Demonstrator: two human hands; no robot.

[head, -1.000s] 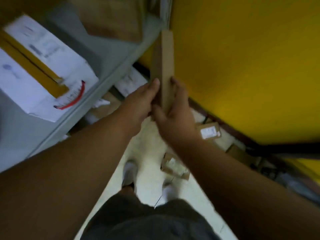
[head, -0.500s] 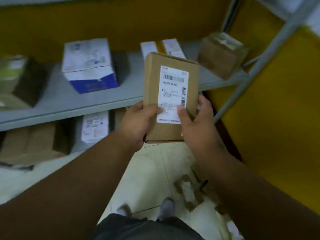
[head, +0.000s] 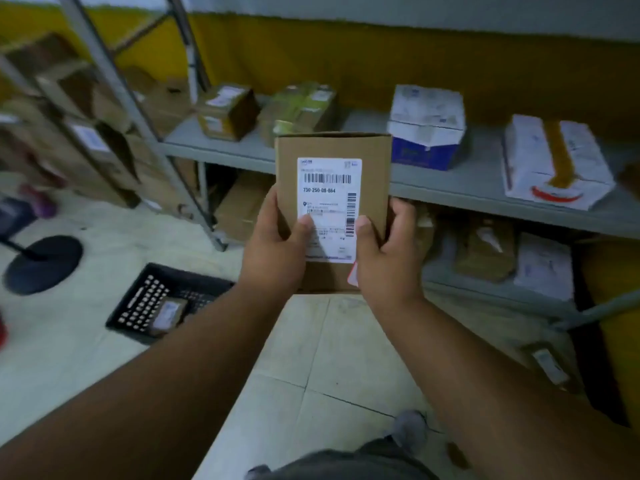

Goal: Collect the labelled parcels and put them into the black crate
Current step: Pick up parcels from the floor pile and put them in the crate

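Currently, left hand [head: 277,251] and right hand [head: 388,258] both grip the flat brown labelled cardboard parcel [head: 332,209], thumbs on its label; black plastic crate [head: 138,306] lies lower left.

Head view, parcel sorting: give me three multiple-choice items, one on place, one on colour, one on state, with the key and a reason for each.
1. Where is the black crate?
A. on the floor, left of the arms
B. on the upper shelf
C. in the right hand

2. What colour is the label on the held parcel?
A. yellow
B. white
C. blue

3. How is the held parcel carried?
A. lying in the crate
B. pinched by one hand alone
C. in the grip of both hands

Key:
1 A: the crate sits on the floor tiles at lower left.
2 B: the barcode label is white on brown cardboard.
3 C: the left hand and the right hand grip its lower sides, thumbs on the label.
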